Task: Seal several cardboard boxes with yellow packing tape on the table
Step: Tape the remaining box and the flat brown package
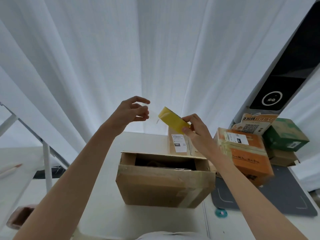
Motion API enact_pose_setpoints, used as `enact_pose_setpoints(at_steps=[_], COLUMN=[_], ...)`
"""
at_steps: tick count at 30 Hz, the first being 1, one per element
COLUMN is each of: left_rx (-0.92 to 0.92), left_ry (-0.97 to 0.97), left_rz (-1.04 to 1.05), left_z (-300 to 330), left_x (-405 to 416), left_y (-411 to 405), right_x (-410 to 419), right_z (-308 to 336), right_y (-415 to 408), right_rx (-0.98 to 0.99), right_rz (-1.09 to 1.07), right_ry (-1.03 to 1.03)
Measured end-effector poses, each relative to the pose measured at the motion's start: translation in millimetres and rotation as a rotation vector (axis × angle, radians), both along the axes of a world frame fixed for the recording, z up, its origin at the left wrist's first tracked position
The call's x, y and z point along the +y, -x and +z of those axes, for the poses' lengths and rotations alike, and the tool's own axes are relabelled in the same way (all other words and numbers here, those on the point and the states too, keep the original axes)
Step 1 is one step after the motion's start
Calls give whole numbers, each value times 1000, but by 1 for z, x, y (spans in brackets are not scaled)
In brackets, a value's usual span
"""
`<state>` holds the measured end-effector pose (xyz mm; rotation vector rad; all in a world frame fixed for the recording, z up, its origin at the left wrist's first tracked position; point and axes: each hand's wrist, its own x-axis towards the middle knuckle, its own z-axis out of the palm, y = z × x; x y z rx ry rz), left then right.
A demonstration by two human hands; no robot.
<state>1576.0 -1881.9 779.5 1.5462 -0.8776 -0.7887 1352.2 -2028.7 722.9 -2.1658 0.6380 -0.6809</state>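
Yellow tape roll (174, 122) sits gripped in my right hand (195, 131) above the open box (164, 177); my left hand (133, 110) pinches the pulled tape end (152, 113).

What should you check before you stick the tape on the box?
1. Tape roll gripped by right hand: ok.
2. Tape end pinched by left hand: ok, a clear strip stretches from its fingers to the roll.
3. Brown box under the hands: ok.
4. Box flaps closed: not ok, a dark gap shows on top.
5. Strip long enough to span the box: not ok.
6. Strip free of twists: cannot tell.
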Motion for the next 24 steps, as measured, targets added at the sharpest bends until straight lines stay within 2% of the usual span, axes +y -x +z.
enact_pose_setpoints(at_steps=[5,11,19,24], left_rx=[-33,95,32,57], left_ry=[-18,30,-65,-79], left_rz=[-70,-23,-65,-84], left_z=[2,-1,-12,-19], left_x=[7,11,18,25], left_y=[-6,-6,2,6], right_x=[5,13,28,33], right_z=[10,16,15,9], right_y=[-2,1,5,6], right_rx=[-36,8,113,150], right_rz=[-23,-61,-101,-151], right_ry=[-73,-68,21,93])
